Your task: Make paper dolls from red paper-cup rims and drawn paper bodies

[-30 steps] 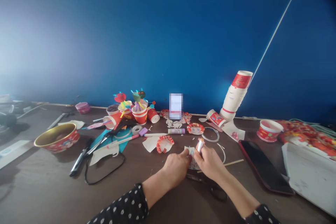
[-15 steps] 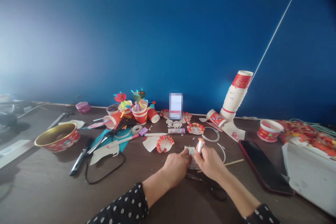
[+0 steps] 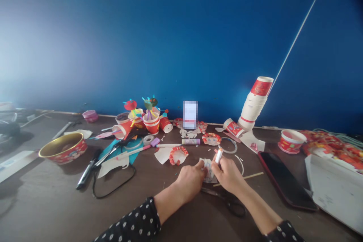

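Note:
My right hand [image 3: 229,174] is closed round a white marker [image 3: 218,156] with an orange end pointing up. The marker leans over a small white piece of paper [image 3: 209,171] with drawn lines on it. My left hand [image 3: 190,180] has its fingers pressed together at the paper's left edge, holding it on the table. Part of the paper is hidden behind both hands. Just below them lies a pair of scissors [image 3: 234,207] with black handles. A thin wooden stick [image 3: 253,175] lies by my right hand.
Red-and-white paper rings [image 3: 178,155] lie beyond my hands, near a glue stick [image 3: 190,141]. A phone [image 3: 286,181] and a white tray [image 3: 334,193] are on the right. Tall stacked paper cups [image 3: 253,104] lean at the back. A gold-lined bowl [image 3: 62,153] stands left, near a box cutter [image 3: 86,172].
My right hand has shifted slightly and the marker has tilted a little to the right, baring more of the paper. My left hand stays in place.

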`<state>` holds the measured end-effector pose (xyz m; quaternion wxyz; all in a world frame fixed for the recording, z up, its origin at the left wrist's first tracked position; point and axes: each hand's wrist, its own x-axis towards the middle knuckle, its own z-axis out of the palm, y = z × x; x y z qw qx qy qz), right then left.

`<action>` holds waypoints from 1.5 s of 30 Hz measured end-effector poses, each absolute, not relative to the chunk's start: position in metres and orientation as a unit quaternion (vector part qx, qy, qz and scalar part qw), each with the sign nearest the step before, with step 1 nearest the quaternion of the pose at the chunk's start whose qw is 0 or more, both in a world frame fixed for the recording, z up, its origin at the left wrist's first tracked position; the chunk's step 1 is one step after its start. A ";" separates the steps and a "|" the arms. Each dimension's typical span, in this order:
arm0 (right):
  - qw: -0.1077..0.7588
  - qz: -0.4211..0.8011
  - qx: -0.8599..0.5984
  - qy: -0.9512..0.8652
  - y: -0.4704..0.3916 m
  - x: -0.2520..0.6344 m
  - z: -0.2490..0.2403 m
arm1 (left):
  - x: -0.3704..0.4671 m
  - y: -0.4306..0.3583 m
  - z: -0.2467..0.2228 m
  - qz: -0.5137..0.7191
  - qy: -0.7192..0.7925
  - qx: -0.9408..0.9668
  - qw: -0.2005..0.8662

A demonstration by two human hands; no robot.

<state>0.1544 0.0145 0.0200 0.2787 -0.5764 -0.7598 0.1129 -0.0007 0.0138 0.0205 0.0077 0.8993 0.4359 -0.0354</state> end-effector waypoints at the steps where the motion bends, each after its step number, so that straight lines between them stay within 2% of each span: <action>1: 0.289 0.115 -0.582 -0.751 0.015 0.155 0.020 | -0.001 0.014 0.021 -0.036 0.437 0.899 0.006; 12: 0.334 0.126 -0.582 -0.731 0.007 0.153 0.015 | -0.001 0.014 0.023 -0.021 0.433 0.901 0.009; 45: 0.314 0.055 -0.541 -0.778 0.004 0.149 0.005 | -0.001 0.016 0.022 -0.022 0.429 0.903 0.004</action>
